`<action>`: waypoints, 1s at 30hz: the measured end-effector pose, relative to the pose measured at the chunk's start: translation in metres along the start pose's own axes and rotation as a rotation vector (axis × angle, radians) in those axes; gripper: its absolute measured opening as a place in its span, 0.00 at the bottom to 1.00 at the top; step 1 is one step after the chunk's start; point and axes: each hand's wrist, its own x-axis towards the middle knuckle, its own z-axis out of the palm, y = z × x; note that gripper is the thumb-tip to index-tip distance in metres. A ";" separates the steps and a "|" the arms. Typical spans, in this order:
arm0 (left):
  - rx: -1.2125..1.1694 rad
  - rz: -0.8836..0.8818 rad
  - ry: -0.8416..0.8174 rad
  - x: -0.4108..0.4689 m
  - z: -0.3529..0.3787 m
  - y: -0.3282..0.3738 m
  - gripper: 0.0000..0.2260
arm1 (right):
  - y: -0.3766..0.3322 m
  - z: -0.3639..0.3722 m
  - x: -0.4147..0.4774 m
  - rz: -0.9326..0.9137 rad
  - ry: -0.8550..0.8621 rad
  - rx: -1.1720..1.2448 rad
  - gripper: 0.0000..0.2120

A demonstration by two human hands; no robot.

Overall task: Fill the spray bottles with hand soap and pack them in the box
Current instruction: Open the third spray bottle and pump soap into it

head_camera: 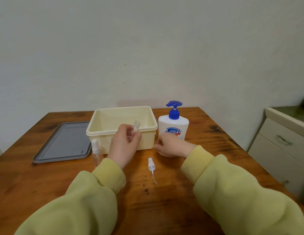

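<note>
Spray bottle [135, 128], uncapped, upright in left hand's [124, 146] grip.

The left hand [125, 146] hides the open bottle's [135, 127] body.

We read this as a home room: worn wooden table [207, 141] against a plain painted wall [148, 48], cream drawer cabinet [280, 145] at three o'clock.

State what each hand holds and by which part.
The left hand has its grip around the body of an uncapped clear spray bottle, neck up. The right hand holds nothing visible.
</note>
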 end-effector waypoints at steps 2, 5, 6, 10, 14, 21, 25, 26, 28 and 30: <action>0.024 0.032 -0.017 0.003 0.007 0.002 0.10 | -0.002 -0.019 -0.009 -0.095 0.041 0.088 0.13; 0.054 0.082 -0.046 0.009 0.020 0.007 0.09 | -0.005 -0.046 -0.018 -0.236 0.198 0.209 0.12; 0.056 0.092 -0.055 0.011 0.024 0.009 0.09 | -0.006 -0.054 -0.017 -0.269 0.257 0.275 0.12; 0.016 0.104 -0.065 0.023 0.036 0.020 0.10 | -0.009 -0.085 -0.006 -0.321 0.412 0.558 0.11; 0.006 0.120 -0.078 0.034 0.043 0.030 0.09 | -0.007 -0.108 0.014 -0.275 0.534 0.682 0.12; 0.034 0.163 -0.089 0.042 0.050 0.036 0.08 | 0.010 -0.113 0.054 -0.065 0.422 0.636 0.10; 0.024 0.189 -0.097 0.045 0.050 0.038 0.08 | 0.012 -0.105 0.065 -0.043 0.338 0.626 0.10; 0.021 0.194 -0.101 0.046 0.050 0.038 0.08 | 0.012 -0.103 0.066 -0.042 0.318 0.626 0.10; 0.033 0.203 -0.109 0.048 0.050 0.039 0.08 | 0.011 -0.102 0.068 -0.031 0.302 0.623 0.10; 0.044 0.218 -0.107 0.050 0.049 0.040 0.08 | 0.011 -0.102 0.068 -0.020 0.283 0.592 0.11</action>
